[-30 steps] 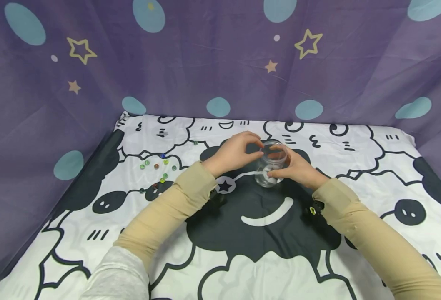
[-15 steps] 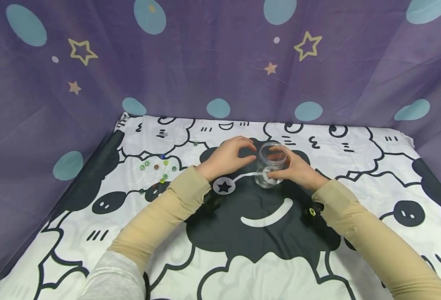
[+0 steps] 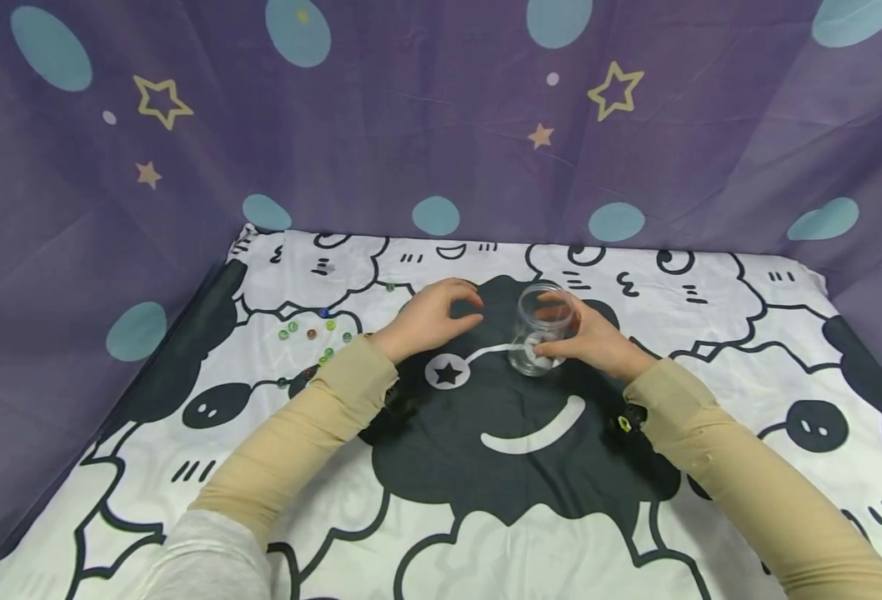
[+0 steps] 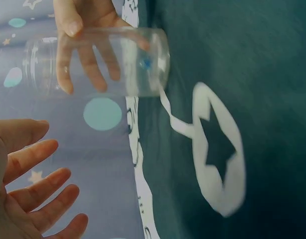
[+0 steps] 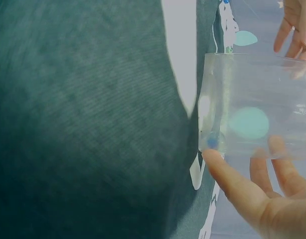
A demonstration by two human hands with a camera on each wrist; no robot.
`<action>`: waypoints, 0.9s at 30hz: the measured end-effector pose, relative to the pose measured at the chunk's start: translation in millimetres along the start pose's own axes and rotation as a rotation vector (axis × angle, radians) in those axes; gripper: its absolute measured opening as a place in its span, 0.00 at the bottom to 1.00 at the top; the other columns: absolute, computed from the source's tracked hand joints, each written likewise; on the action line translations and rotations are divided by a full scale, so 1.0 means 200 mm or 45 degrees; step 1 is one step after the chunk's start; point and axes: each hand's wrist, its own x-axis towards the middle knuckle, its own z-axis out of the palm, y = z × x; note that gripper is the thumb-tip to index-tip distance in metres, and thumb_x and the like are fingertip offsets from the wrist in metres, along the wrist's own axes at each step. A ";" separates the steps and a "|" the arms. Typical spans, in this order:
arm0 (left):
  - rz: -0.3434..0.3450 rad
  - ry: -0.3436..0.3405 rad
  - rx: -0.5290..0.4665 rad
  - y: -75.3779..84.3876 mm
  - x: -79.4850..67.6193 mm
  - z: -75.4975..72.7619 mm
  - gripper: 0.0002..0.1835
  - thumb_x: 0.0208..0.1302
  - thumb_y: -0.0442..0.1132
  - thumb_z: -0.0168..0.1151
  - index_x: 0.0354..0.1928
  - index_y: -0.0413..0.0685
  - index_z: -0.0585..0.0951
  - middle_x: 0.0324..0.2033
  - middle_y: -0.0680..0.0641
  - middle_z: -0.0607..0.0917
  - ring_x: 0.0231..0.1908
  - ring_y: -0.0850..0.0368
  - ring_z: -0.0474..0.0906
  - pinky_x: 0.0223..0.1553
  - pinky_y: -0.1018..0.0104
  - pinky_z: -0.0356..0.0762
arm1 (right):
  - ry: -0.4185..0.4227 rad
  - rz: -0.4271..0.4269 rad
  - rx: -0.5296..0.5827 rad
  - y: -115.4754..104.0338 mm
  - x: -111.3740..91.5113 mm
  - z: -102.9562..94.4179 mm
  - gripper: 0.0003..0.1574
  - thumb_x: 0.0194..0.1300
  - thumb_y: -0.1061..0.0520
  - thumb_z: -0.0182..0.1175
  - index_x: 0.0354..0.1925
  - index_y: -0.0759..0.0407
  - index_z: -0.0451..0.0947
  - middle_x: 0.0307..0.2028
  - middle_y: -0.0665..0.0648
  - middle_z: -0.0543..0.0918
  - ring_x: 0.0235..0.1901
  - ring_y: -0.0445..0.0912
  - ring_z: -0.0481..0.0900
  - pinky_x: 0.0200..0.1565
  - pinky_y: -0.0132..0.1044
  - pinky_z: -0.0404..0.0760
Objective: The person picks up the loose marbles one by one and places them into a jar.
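A clear, lidless jar stands upright on the black patch of the cloth. My right hand holds it from the right, its thumb near the base and the fingers behind the wall. Through the jar's bottom shows a small blue-centred marble. My left hand hovers left of the jar, apart from it; in the left wrist view its fingers are spread with nothing between them. Farther left on the cloth lie several glass marbles, among them a blue marble, a brown marble and a green marble.
The table is covered by a black and white cartoon cloth. A purple curtain with stars and dots hangs behind it and along the sides. One green marble lies apart, toward the back edge.
My left hand has drawn away from the jar's rim toward the left and slightly down. The jar and my right hand have stayed in place.
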 end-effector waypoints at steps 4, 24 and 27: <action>-0.019 0.015 0.008 -0.05 -0.03 -0.02 0.15 0.64 0.41 0.61 0.49 0.41 0.82 0.58 0.41 0.76 0.59 0.47 0.72 0.61 0.55 0.71 | -0.001 -0.011 -0.003 0.00 0.00 0.00 0.49 0.56 0.56 0.69 0.69 0.53 0.54 0.64 0.62 0.67 0.37 0.47 0.80 0.37 0.45 0.81; -0.089 0.046 0.036 -0.27 -0.15 -0.11 0.14 0.62 0.38 0.63 0.47 0.37 0.81 0.50 0.39 0.80 0.54 0.42 0.75 0.58 0.50 0.72 | -0.002 -0.015 0.014 0.01 0.00 0.00 0.49 0.56 0.55 0.69 0.69 0.52 0.54 0.65 0.61 0.68 0.41 0.46 0.80 0.39 0.44 0.81; -0.094 0.052 0.051 -0.29 -0.16 -0.12 0.14 0.62 0.38 0.62 0.47 0.37 0.81 0.50 0.39 0.80 0.54 0.42 0.75 0.58 0.50 0.71 | 0.000 -0.013 0.012 0.01 0.00 0.00 0.49 0.55 0.55 0.69 0.69 0.52 0.55 0.64 0.61 0.68 0.41 0.46 0.79 0.39 0.44 0.80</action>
